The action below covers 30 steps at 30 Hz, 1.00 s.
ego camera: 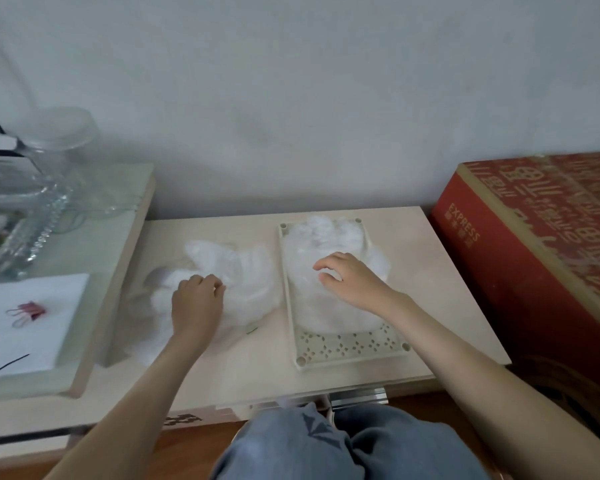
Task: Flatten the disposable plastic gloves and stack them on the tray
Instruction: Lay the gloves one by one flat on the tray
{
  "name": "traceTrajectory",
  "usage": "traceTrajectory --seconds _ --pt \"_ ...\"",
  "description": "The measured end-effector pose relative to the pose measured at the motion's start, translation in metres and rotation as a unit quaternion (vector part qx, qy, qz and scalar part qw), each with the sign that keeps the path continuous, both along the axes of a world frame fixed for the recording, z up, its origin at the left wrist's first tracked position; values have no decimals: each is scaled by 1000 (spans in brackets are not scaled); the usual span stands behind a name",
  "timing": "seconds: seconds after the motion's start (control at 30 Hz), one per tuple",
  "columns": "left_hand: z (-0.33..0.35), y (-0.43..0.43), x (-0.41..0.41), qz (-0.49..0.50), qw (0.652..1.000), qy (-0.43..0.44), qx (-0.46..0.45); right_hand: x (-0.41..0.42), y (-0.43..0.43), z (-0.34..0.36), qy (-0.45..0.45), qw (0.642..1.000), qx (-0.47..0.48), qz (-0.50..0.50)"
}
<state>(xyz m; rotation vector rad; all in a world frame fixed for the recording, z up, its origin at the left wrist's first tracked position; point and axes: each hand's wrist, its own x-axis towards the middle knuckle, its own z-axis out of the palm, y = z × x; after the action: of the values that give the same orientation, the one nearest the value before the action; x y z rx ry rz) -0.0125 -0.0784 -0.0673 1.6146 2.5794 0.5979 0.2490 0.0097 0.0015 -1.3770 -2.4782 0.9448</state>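
A cream perforated tray [350, 346] lies on the low table, right of centre. Flattened clear plastic gloves [321, 237] are stacked on it, their fingers pointing to the far end. My right hand [349, 280] rests on that stack with its fingers loosely bent and spread. Left of the tray sits a crumpled heap of loose plastic gloves [243, 271]. My left hand [196, 303] is on the heap, its fingertips curled and pinching the plastic.
A red cardboard box [541, 244] stands against the table's right side. On the raised shelf at left are a glass jar [63, 143], a glass dish [18, 220] and white paper with a pink binder clip [30, 310]. My knees are below the front edge.
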Motion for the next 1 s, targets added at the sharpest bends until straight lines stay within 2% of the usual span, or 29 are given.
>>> traceTrajectory --seconds 0.13,0.23,0.33,0.43,0.53,0.67,0.87,0.93,1.0 --pt "23 0 4 -15 993 -7 114 -11 3 6 125 981 -128 -71" --pt "48 4 17 -82 980 -46 176 -21 8 12 261 910 -296 -126" --pt "67 9 35 -182 951 -12 248 -25 9 19 326 836 -419 -139" --pt "73 18 49 -325 903 45 276 -24 11 23 378 779 -486 -118" --pt "72 24 63 -420 862 81 271 -15 15 25 423 752 -499 -86" --pt "68 34 78 -481 835 106 246 -1 17 27 450 745 -477 -121" --pt "58 46 94 -516 823 88 220 20 23 16 470 754 -423 -176" --pt "54 48 99 -493 844 27 208 27 25 11 470 759 -410 -186" --pt "53 46 104 -388 888 -145 200 34 27 6 460 772 -391 -199"
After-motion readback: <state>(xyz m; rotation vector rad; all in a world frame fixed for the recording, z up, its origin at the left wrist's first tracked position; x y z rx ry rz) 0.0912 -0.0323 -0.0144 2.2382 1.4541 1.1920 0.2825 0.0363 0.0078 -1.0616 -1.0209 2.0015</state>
